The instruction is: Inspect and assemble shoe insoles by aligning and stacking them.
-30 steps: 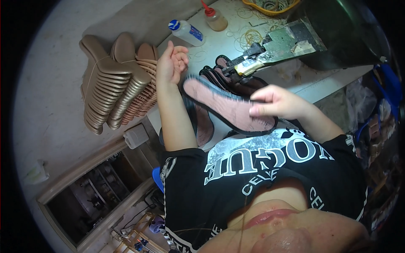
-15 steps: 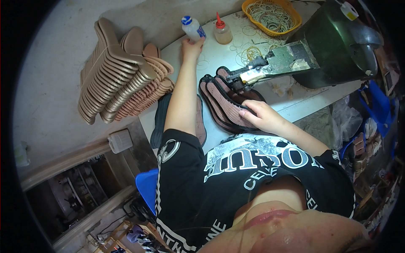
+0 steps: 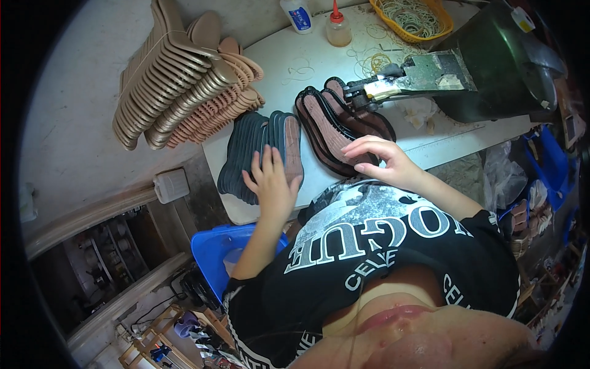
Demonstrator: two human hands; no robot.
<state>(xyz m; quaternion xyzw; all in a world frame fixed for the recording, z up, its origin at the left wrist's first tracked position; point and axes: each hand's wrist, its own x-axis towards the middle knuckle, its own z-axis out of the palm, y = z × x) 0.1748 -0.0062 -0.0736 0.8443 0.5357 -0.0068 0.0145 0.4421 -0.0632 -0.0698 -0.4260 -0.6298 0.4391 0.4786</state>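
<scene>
My left hand [image 3: 273, 184], fingers spread, rests at the near part of a row of dark shoe soles [image 3: 249, 144]. The sole at the row's right end shows a pinkish-brown face [image 3: 294, 144]. To the right lies a small group of pinkish-brown soles with raised black rims [image 3: 326, 123], overlapping one another. My right hand [image 3: 384, 157] hovers at the near end of that group, its fingers loosely bent and apart with nothing between them. Whether its fingertips touch the rim I cannot tell.
A dark green machine [image 3: 498, 74] reaches its arm [image 3: 424, 77] over the table, close to the rimmed soles. Beige soles [image 3: 178, 80] are stacked at left. A white bottle [image 3: 298, 15], a red-tipped bottle [image 3: 338, 31] and a yellow basket [image 3: 421, 27] of bands stand at the back.
My left hand has let go of the white bottle and come back toward me onto the dark soles. My right hand has lifted slightly off the rimmed soles. The whole view has shifted a little.
</scene>
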